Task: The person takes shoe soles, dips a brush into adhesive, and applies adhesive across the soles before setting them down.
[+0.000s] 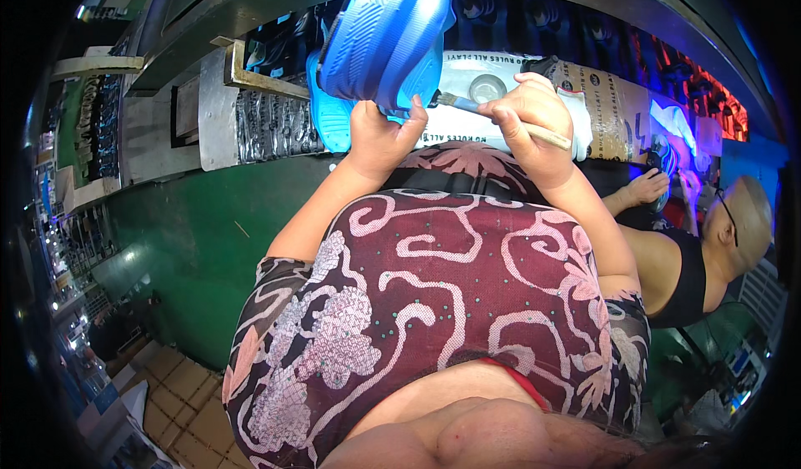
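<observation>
My left hand (384,135) is closed on the lower end of a bright blue shoe sole (388,43) with ribbed side walls, tilted up above the bench. In my right hand (538,123) is a paintbrush (464,104) with a pale handle, its dark bristles pointing left at the sole's lower end. Whether the bristles touch the sole, I cannot tell. Another blue sole (335,125) lies beneath, left of my left hand. A small round metal dish (486,88) sits on the white printed sheet (457,68) beyond the brush.
A dark conveyor (534,22) with black shoe parts runs behind the bench, below a metal frame (234,10). Brown printed paper (616,110) and a white cloth (576,118) lie to the right. A co-worker (692,256) sits at the far right, handling a shoe under bluish light.
</observation>
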Available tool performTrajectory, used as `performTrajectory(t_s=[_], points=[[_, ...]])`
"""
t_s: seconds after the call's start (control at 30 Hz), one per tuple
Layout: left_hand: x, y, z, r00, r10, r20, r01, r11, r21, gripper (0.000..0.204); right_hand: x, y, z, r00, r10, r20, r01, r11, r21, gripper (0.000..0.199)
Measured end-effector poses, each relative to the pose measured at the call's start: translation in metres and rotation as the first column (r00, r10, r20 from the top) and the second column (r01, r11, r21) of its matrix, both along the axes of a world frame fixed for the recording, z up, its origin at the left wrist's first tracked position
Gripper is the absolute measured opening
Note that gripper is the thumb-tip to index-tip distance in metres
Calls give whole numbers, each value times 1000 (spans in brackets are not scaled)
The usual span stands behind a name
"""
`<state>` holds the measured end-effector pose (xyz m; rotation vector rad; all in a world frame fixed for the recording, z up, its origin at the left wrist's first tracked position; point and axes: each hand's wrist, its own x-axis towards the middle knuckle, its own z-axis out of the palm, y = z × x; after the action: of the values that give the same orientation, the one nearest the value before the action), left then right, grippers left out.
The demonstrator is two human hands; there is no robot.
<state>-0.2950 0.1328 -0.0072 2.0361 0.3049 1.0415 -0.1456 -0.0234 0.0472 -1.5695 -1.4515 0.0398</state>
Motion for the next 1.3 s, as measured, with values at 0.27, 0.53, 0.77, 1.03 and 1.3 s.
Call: performTrajectory(t_s=[0.27,0.53,0.77,1.03,1.3], points=[[2,-1,11,997,-22,74,25,999,-36,35,-9,3,5,997,33,76,-33,999,-2,18],[6,-4,34,985,-171,-28,173,977,129,44,-8,15,-4,997,-11,79,1,993,120,13],[6,7,27,996,-88,-31,93,972,216,45,2,-12,6,993,-113,-13,114,981,155,16],[45,16,109,773,-635,-9,343,430,-835,62,22,-83,-15,799,-540,-265,578,811,89,30],[301,-16,128,297,-865,404,427,-259,-867,50,10,-101,-19,513,-694,-505,742,654,-145,31]])
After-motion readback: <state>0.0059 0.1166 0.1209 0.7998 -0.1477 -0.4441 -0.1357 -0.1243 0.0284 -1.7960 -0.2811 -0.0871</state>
